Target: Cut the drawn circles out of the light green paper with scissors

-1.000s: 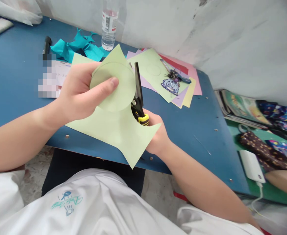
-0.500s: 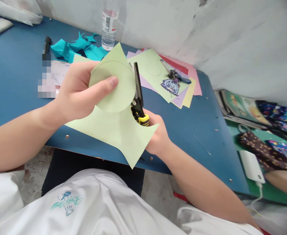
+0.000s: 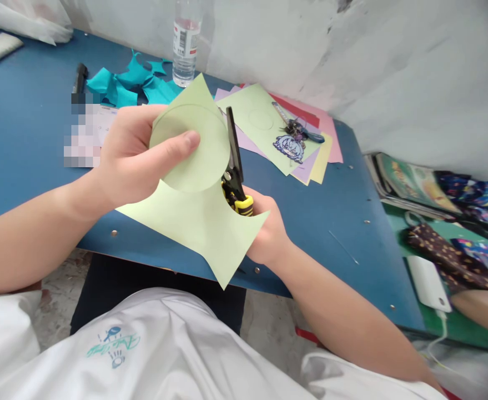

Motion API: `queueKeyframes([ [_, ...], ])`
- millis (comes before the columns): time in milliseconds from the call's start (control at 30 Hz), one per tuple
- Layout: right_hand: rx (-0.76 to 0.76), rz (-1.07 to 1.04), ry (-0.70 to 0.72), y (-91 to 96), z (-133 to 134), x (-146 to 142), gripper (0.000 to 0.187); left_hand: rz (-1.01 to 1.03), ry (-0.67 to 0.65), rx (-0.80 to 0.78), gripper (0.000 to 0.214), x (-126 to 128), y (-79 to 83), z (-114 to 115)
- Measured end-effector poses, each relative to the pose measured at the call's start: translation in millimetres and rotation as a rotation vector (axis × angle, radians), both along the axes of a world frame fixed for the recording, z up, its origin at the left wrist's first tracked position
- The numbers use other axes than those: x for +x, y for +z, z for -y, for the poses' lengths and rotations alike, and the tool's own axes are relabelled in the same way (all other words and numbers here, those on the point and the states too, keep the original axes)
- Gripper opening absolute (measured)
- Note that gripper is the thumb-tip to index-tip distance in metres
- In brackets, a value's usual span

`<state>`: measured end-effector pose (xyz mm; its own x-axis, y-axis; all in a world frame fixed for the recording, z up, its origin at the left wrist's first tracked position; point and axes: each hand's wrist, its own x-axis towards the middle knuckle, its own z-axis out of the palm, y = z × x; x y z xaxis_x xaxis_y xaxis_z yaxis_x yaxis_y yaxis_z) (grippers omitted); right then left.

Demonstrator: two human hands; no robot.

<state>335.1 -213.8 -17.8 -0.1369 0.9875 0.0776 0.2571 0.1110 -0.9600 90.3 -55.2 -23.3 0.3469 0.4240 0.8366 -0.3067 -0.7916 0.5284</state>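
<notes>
My left hand [image 3: 133,155] pinches a light green paper sheet [image 3: 197,222], thumb pressed on the partly cut-out circle [image 3: 197,147]. My right hand [image 3: 266,230] is closed on the yellow-and-black handles of scissors [image 3: 235,166]; most of the hand is hidden under the sheet's lower corner. The black blades point up along the circle's right edge. All of this is held above the front edge of the blue table [image 3: 27,133].
Teal paper scraps [image 3: 131,83], a black marker [image 3: 79,75] and a water bottle [image 3: 185,41] lie at the back. Coloured sheets [image 3: 268,130] with a keychain [image 3: 293,139] are to the right. Books, patterned cloth and a white power bank [image 3: 429,283] are at far right.
The scissors and the paper shifted very slightly left; the circle turned a little in my left hand. Otherwise nothing moved.
</notes>
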Motion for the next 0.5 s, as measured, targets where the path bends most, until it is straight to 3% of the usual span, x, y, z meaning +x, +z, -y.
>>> queueKeyframes([
  [333,-0.008,-0.016,-0.003,1.0,0,-2,0.030,0.084,-0.038,0.059,0.068,5,16.6,13],
  [500,-0.021,-0.011,-0.010,2.7,1,-1,0.031,-0.001,-0.029,0.028,0.069,-2,18.8,12],
])
